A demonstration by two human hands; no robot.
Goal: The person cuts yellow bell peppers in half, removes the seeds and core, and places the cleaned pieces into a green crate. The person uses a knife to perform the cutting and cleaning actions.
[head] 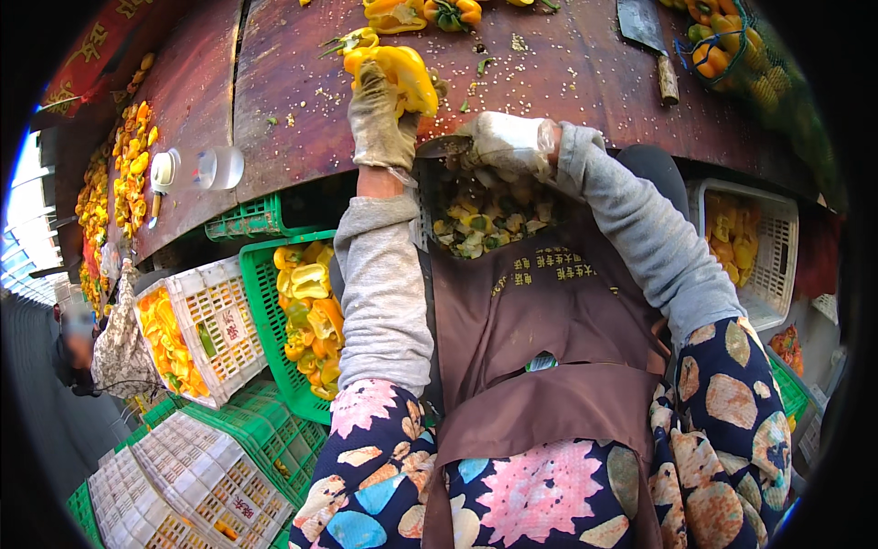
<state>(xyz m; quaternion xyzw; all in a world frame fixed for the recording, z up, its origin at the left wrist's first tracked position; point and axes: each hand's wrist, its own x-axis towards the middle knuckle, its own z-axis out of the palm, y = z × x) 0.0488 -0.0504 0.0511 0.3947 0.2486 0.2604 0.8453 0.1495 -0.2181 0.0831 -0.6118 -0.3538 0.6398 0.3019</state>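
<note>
A yellow bell pepper [409, 75], opened up, is held in my left hand [381, 120], which wears a soiled glove, above the front edge of the red-brown table [288, 89]. Just to its right, my right hand [504, 143] in a whitish glove is closed on a knife, whose blade [444, 146] points left, below the pepper. Underneath, between my knees, a container holds pepper scraps [480, 219]. More peppers, some cut, lie at the table's far edge, near a cut yellow piece [358, 41]. Seeds and green bits are scattered across the tabletop.
A cleaver [639, 26] and a net bag of peppers [727, 41] lie at the upper right. A plastic jug [199, 169] is on the left. Beside me stand a green crate [252, 274], a white crate [226, 336] and another white crate [778, 254], all with peppers. Another person [123, 336] is at far left.
</note>
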